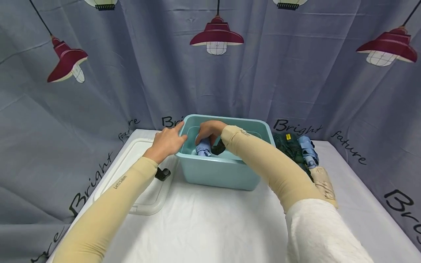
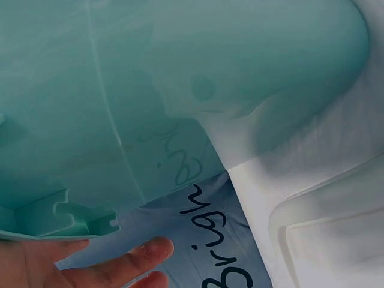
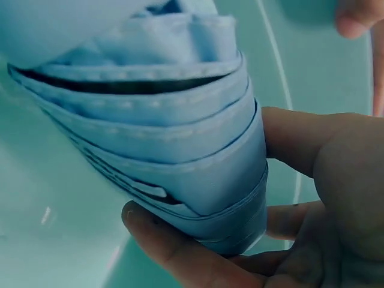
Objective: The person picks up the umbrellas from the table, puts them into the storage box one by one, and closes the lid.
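Note:
My right hand (image 1: 212, 130) reaches down inside the light teal plastic storage box (image 1: 217, 171). It grips a light blue folded umbrella (image 1: 203, 147), whose wrapped, stitched fabric layers fill much of the right wrist view, with fingers (image 3: 180, 255) curled round one end. At the box's left rim is my left hand (image 1: 167, 142), its index finger extended along the outside. The left wrist view shows its fingers (image 2: 129, 264) fairly straight beside the rim's handle edge.
A white lid (image 1: 148, 199) lies flat left of the box. To the right are a dark green folded bundle (image 1: 289, 148), another light blue folded umbrella (image 1: 308, 151) and a beige folded bundle (image 1: 323, 182), partly behind my right arm. A grey-blue printed curtain (image 1: 263, 84) hangs behind the white table (image 1: 210, 223).

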A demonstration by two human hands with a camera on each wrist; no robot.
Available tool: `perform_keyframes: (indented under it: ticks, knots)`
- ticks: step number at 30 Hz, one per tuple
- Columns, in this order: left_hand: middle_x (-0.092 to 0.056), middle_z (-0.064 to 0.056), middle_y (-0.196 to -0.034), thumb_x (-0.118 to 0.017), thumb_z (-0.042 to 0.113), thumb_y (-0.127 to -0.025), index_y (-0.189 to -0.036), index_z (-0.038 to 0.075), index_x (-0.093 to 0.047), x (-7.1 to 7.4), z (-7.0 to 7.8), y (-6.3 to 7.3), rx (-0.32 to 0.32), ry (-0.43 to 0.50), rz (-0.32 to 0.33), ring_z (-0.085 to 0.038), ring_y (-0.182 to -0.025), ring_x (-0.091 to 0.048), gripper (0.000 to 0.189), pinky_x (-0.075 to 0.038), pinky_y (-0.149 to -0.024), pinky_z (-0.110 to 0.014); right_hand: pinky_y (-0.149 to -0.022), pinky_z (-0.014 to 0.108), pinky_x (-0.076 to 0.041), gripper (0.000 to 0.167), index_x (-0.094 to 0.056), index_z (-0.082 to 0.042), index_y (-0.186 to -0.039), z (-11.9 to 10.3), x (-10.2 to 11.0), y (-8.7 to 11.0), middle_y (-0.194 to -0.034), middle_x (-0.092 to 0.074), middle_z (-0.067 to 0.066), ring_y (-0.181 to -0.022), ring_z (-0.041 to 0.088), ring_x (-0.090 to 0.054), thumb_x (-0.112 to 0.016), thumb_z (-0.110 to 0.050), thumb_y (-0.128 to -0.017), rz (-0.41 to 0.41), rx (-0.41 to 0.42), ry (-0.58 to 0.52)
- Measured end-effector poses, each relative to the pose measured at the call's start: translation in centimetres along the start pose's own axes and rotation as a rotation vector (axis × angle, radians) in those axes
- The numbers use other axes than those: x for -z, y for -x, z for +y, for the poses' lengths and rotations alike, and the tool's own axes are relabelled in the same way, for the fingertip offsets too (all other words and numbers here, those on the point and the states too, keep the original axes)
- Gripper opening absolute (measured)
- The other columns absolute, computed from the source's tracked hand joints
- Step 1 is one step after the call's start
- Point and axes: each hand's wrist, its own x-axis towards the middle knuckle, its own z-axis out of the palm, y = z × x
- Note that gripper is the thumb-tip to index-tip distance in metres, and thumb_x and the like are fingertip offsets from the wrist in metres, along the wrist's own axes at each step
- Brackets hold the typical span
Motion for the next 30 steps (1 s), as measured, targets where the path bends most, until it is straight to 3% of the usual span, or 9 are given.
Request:
perform_keyframes:
  ticks: [6,11,16,25,30]
  knots:
    - [-0.053,-0.017,-0.149,-0.040,0.041,-0.101,-0.163,0.022,-0.022,0.0,-0.1,-0.1,-0.009,-0.008,-0.001,-0.043,-0.130,-0.051,0.067,-0.038,-0.101,-0.065,-0.075,0.034,-0.059,0.047,-0.057,0.005,-0.126,-0.4,-1.0,-1.8,-0.110,-0.060,0.014,-0.082,0.024,-0.068,-0.070,-0.024,-0.092,-0.028,-0.021,0.064]
    - [-0.056,-0.017,-0.145,-0.041,0.043,-0.102,-0.163,0.022,-0.022,0.0,0.0,-0.2,-0.011,-0.014,-0.009,-0.043,-0.131,-0.050,0.067,-0.038,-0.102,-0.065,-0.075,0.034,-0.058,0.054,-0.053,0.005,-0.133,-0.7,-1.7,-3.0,-0.115,-0.059,0.015,-0.083,0.024,-0.067,-0.071,-0.025,-0.092,-0.076,-0.042,0.050]
    - [-0.055,-0.017,-0.146,-0.044,0.044,-0.101,-0.162,0.021,-0.025,0.0,0.0,-0.3,-0.020,-0.013,0.014,-0.042,-0.132,-0.049,0.068,-0.039,-0.103,-0.064,-0.078,0.034,-0.058,0.059,-0.048,0.004,-0.140,-1.0,-2.0,-3.4,-0.120,-0.058,0.017,-0.086,0.025,-0.067,-0.071,-0.026,-0.094,-0.069,-0.039,0.048]
    - [-0.056,-0.014,-0.145,-0.045,0.049,-0.096,-0.161,0.017,-0.029,-0.2,-0.4,0.3,-0.039,-0.027,0.036,-0.041,-0.133,-0.048,0.074,-0.037,-0.101,-0.065,-0.073,0.033,-0.055,0.057,-0.050,0.004,-0.137,-1.0,-2.9,-3.5,-0.117,-0.062,0.017,-0.085,0.025,-0.068,-0.071,-0.027,-0.095,-0.150,-0.067,-0.061]
    - [-0.058,-0.016,-0.142,-0.046,0.048,-0.096,-0.160,0.016,-0.031,0.0,0.1,0.1,-0.073,-0.032,0.051,-0.041,-0.132,-0.049,0.073,-0.034,-0.102,-0.068,-0.068,0.033,-0.055,0.057,-0.047,0.003,-0.140,-0.6,-2.6,-3.3,-0.124,-0.060,0.018,-0.083,0.026,-0.068,-0.070,-0.024,-0.095,-0.142,-0.074,-0.105]
